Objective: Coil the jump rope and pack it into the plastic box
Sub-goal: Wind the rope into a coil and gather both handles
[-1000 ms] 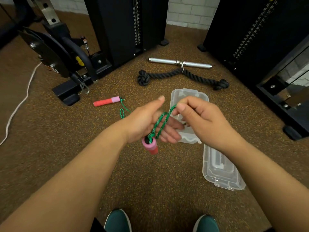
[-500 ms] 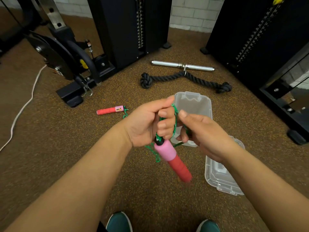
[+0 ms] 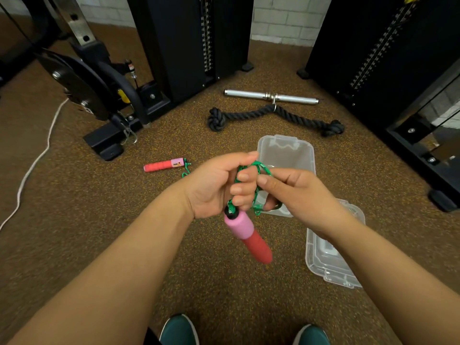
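Above the speckled brown gym floor (image 3: 74,207), loops of the green jump rope cord (image 3: 258,168) are gripped in the curled fingers of the left hand (image 3: 219,188). 1 pink-and-red handle (image 3: 247,236) is hung from that fist, tilted down toward the right. The cord is pinched near its far loop by the right hand (image 3: 296,192), with the thumb and forefinger closed on it; the lower fingers are hooked around the cord's near part. Farther left on the floor, the 2nd handle (image 3: 164,165) is laid flat, with a short stretch of cord seen at its right end. Behind the hands, the clear plastic box (image 3: 286,150) is set open on the floor, and its lid (image 3: 328,265) is laid just beside it, nearer and to the right. Farther off, a black triceps rope (image 3: 273,115) and a chrome bar (image 3: 271,97) are laid between 2 black weight stacks (image 3: 189,38).
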Tool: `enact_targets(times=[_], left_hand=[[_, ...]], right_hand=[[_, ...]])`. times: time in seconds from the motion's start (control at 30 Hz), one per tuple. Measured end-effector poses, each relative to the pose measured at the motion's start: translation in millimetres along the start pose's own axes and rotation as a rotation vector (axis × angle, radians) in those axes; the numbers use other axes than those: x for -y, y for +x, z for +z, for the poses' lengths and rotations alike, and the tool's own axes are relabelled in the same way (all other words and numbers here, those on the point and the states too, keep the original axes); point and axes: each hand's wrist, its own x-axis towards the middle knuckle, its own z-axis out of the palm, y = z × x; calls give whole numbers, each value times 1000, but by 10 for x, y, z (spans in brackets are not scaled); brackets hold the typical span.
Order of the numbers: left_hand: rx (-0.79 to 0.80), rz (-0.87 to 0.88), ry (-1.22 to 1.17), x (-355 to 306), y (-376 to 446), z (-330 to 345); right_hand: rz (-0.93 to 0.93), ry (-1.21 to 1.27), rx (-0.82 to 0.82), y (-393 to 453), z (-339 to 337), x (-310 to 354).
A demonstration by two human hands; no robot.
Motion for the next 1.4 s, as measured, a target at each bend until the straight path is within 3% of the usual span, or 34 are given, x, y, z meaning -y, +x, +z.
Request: enact_targets(times=[0.23, 0.4, 0.53, 0.77, 1.03, 1.17, 1.3, 1.4], left_hand=[[-2, 51, -4, -50, -21, 69], [-139, 180, -83, -115, -42, 77], [-199, 251, -71, -76, -19, 150], [48, 137, 56, -117, -99, 165], [-15, 121, -21, -83, -72, 167], [-31, 205, -159, -122, -59, 112], [-160, 320, -297, -192, -71, 41], [-291, 380, -277, -212, -79, -6]], right_hand=[[-5, 90, -82, 19, -113, 104], [25, 316, -124, 35, -67, 76], [27, 161, -157, 38, 26, 16], [-94, 203, -186, 37, -57, 39], [-96, 143, -155, 77, -68, 0], [-64, 177, -134, 87, -100, -96], [25, -20, -99, 87, -102, -259], [17, -371, 0, 42, -45, -364]])
